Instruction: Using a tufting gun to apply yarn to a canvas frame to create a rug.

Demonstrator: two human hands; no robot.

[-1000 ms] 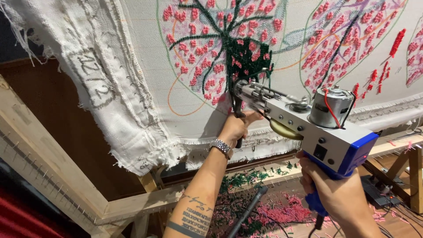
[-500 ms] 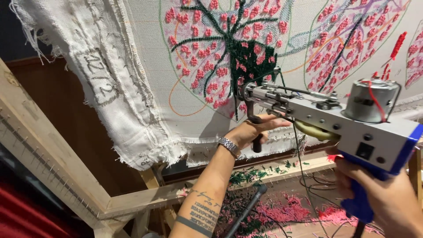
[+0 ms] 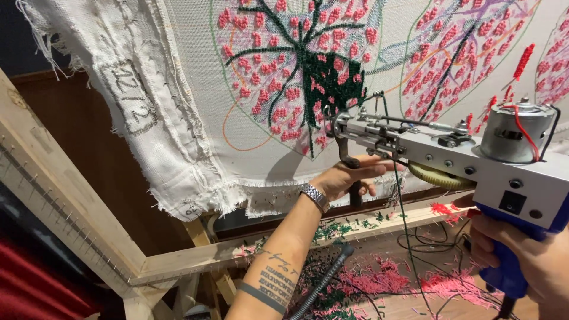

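Observation:
A silver and blue tufting gun (image 3: 468, 160) points at a white cloth (image 3: 195, 106) stretched on a wooden frame (image 3: 65, 207). My left hand (image 3: 347, 178), with a metal watch on the wrist, grips the gun's black front handle under the barrel. My right hand (image 3: 527, 255) is wrapped around the blue rear grip at the lower right. The needle tip sits at a dark green tufted patch (image 3: 332, 80) in a flower drawn with pink dots. Dark yarn runs down from the gun.
Pink and green yarn scraps (image 3: 379, 278) litter the floor and the frame's lower wooden bar (image 3: 284, 243). A grey hose (image 3: 323, 278) lies below. Frayed cloth edges hang at the left. Red fabric (image 3: 35, 278) shows at the bottom left corner.
The gun and both hands have shifted right and slightly down across the cloth, and the view has followed. Both grips are unchanged.

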